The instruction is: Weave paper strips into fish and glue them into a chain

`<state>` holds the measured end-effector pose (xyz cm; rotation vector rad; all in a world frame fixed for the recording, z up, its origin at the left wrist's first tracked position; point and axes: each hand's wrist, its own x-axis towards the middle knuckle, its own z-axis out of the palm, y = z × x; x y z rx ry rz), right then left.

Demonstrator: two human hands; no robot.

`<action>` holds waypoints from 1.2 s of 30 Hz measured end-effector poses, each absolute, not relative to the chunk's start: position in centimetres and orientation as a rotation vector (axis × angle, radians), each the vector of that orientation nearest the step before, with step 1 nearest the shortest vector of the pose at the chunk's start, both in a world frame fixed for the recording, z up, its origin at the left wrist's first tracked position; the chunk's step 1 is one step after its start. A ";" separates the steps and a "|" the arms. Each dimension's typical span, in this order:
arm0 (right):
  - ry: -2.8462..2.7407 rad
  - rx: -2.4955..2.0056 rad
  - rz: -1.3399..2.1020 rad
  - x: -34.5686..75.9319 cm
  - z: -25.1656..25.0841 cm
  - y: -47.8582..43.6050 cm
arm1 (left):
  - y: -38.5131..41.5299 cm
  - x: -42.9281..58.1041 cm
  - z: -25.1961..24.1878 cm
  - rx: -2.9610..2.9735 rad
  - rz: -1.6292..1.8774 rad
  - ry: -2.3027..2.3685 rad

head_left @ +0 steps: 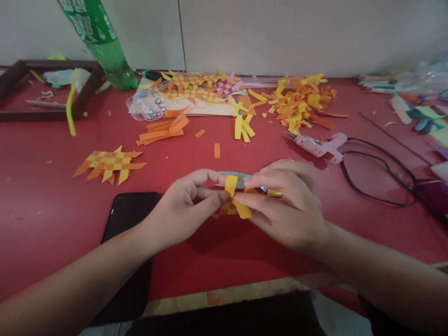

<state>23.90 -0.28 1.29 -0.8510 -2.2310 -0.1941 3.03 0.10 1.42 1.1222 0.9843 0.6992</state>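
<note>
One small, woven yellow-and-orange paper piece (228, 209) is sitting at three o'clock from the left hand (191, 198), whose fingers are pinching its edge; the right hand (292, 205), nearer the flat yellow paper strip (244, 211) slanting toward five o'clock, is pinching that strip.

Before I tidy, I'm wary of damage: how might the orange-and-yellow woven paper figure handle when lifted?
The woven paper figure is likely light, being thin strips. Its pointed ends would probably bend easily; the interlaced checkered middle may hold stiffer.

The woven paper (229, 210), partly hidden, seems checked yellow and orange (tabletop (45, 210) red).
</note>
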 end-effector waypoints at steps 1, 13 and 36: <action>-2.236 -0.845 -0.195 23.9 1.2 -0.3 | 0.1 3.0 1.4 1.118 0.699 0.985; -2.180 -0.958 -0.134 23.8 1.2 0.4 | 0.1 3.3 1.5 1.072 0.759 0.986; -2.273 -0.832 -0.229 24.1 1.3 -0.1 | 0.1 3.3 1.7 1.115 0.665 0.994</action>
